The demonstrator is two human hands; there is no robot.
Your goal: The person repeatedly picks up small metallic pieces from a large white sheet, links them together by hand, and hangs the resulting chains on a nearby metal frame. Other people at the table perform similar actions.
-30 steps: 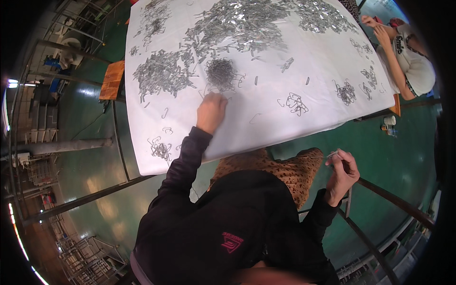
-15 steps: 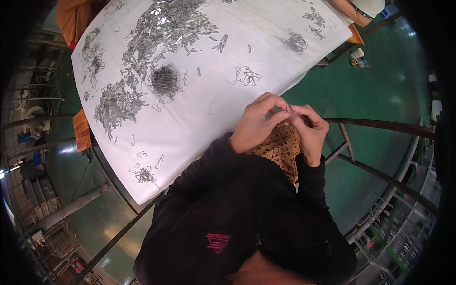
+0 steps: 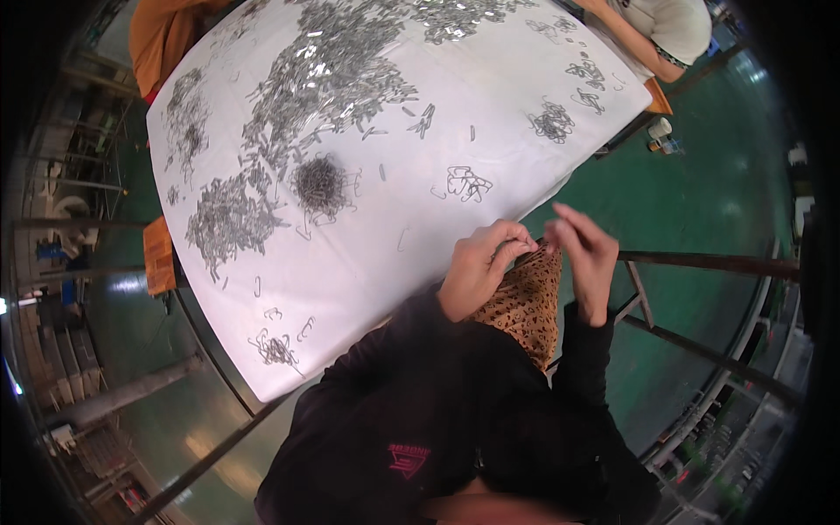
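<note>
My left hand [image 3: 479, 267] is just past the near edge of the white-covered table [image 3: 350, 262], thumb and fingertips pinched together. What they hold is too small to make out. Beside it, a little to the right, my right hand [image 3: 591, 262] is lifted off with its fingers apart and somewhat blurred; nothing shows in it. Leopard-patterned cloth [image 3: 521, 306] lies below both hands. Closest on the table is a small group of bent wire hooks [image 3: 468, 184]. Farther left sits a dense dark heap of wire hooks [image 3: 321, 184].
Flat shiny metal pieces [image 3: 328, 70] spread over the table's far middle, with another patch [image 3: 232, 219] at left. More hooks lie near the left corner [image 3: 276, 348] and at right [image 3: 551, 121]. Two other people sit across, in an orange sleeve [image 3: 162, 39] and a light shirt [image 3: 678, 26].
My right hand has come away from the left, its fingers opening. The left hand keeps its pinch. The whole view has shifted, so the table appears lower and farther right.
</note>
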